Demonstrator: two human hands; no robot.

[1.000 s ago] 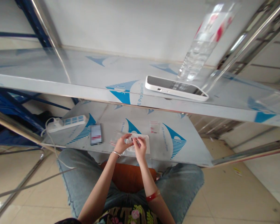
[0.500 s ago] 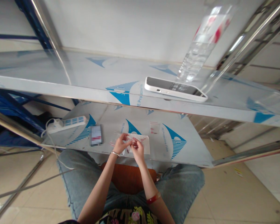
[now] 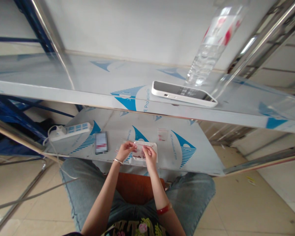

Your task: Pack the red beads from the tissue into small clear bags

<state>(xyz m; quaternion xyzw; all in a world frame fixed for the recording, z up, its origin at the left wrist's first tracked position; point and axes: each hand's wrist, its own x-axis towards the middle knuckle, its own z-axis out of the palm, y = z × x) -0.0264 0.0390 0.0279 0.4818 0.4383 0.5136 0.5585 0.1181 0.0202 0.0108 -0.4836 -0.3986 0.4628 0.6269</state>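
Note:
My left hand (image 3: 126, 150) and my right hand (image 3: 149, 154) pinch a small clear zip bag (image 3: 139, 152) between them, one hand at each side. Small dark reddish bits lie along the bottom of the bag. Under it is a white rectangular sheet or tray (image 3: 155, 148), partly covered by the bag and my right hand. Some clear plastic with reddish marks, hard to make out, lies beside my left hand. A second small clear bag (image 3: 163, 134) with a little red in it rests farther back on the right.
A white power strip (image 3: 75, 129) with a plugged-in cable lies at the left, near a dark-edged, blurred-out object (image 3: 101, 143). The upper shelf (image 3: 93, 96) crosses ahead, bearing a white-cased phone (image 3: 184, 94) and a clear water bottle (image 3: 208, 52).
My hands have moved apart from a close pinch together. The clear bag now shows spread out between them, with its dark contents visible.

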